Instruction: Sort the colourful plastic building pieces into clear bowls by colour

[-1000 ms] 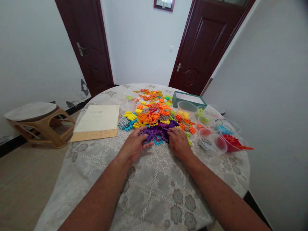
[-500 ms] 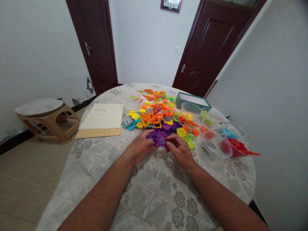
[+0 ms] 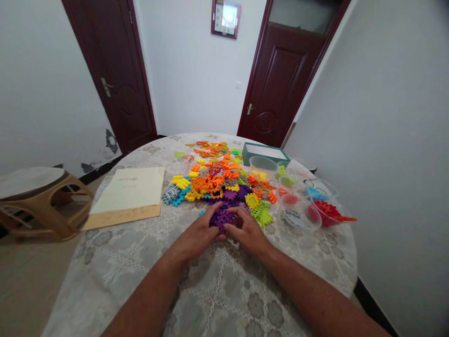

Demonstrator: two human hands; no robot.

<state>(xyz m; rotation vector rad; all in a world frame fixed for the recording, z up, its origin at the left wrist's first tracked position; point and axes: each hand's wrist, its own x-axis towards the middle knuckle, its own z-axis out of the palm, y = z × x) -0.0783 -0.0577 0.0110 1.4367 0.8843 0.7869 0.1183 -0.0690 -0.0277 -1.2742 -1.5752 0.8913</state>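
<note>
Purple interlocking toy pieces (image 3: 221,218), notched at the edges and pierced with square holes, are held between my two hands just in front of the pile. My left hand (image 3: 205,228) grips them from the left, thumb on the near side. From the right, my right hand (image 3: 247,230) pinches them between thumb and fingers. The fingertips partly hide how the pieces join. Right behind lies a heap of colourful plastic pieces (image 3: 210,182), orange, yellow, blue and purple. Lime-green pieces (image 3: 263,214) lie beside my right hand.
Clear plastic tubs (image 3: 300,220) with sorted pieces stand on the right, one holding red pieces (image 3: 328,210). A green box (image 3: 266,152) sits behind them. Papers (image 3: 128,189) lie on the left of the cloth-covered table (image 3: 129,260). A stool (image 3: 52,206) stands beyond the left edge.
My view has tilted up and shifted right. Both hands have drawn closer together around the purple pieces, which are now turned and more covered by the fingers.
</note>
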